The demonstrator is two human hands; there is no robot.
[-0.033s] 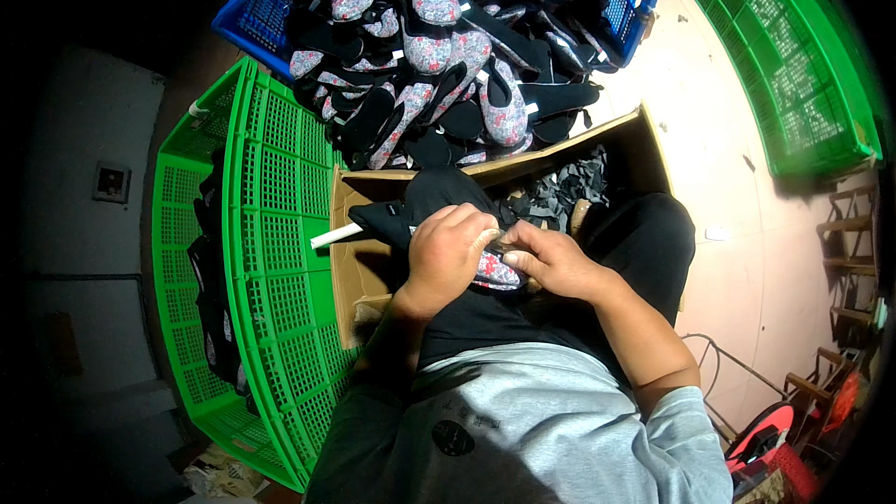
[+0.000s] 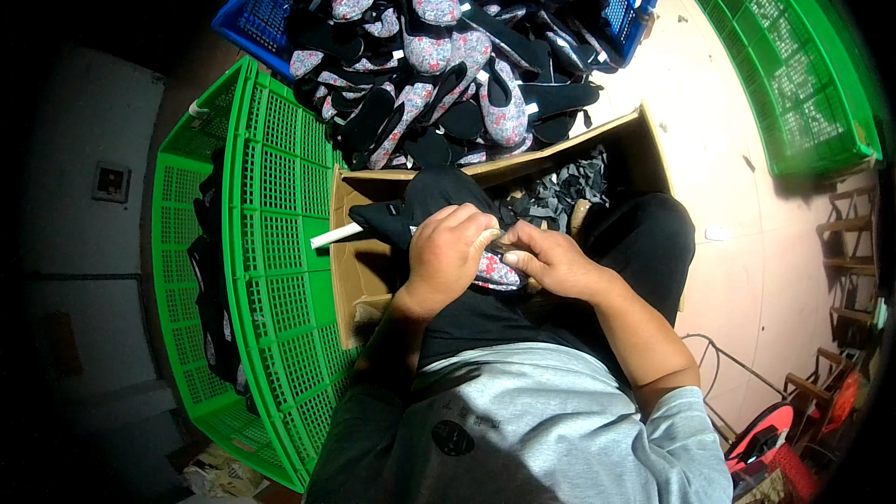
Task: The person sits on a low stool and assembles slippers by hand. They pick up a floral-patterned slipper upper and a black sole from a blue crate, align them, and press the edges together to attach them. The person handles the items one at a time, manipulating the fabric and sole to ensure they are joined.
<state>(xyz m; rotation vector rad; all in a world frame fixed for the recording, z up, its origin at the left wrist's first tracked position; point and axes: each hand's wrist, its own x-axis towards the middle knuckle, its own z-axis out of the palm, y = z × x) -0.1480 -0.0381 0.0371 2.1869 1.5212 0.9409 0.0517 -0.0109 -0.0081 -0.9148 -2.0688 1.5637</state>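
Note:
Across my lap lies a cloth shoe (image 2: 499, 273) with a floral toe and a black heel end. Wrapped round its middle, my left hand (image 2: 448, 257) is closed on it. A white stick (image 2: 334, 236) juts out past the black heel end, to the left. My right hand (image 2: 553, 261) is closed in a pinch at the toe end, its thumb against the floral cloth. Something small and dark shows between the two hands, and I cannot make out what the right fingers hold.
Below my knees, an open cardboard box (image 2: 658, 145) contains dark scraps (image 2: 569, 189). Ahead, a blue crate (image 2: 257, 23) overflows with similar floral shoes (image 2: 504, 107). A green crate (image 2: 280, 224) with dark items stands at left, another green crate (image 2: 793, 65) at far right. Wooden racks (image 2: 849, 261) stand at right.

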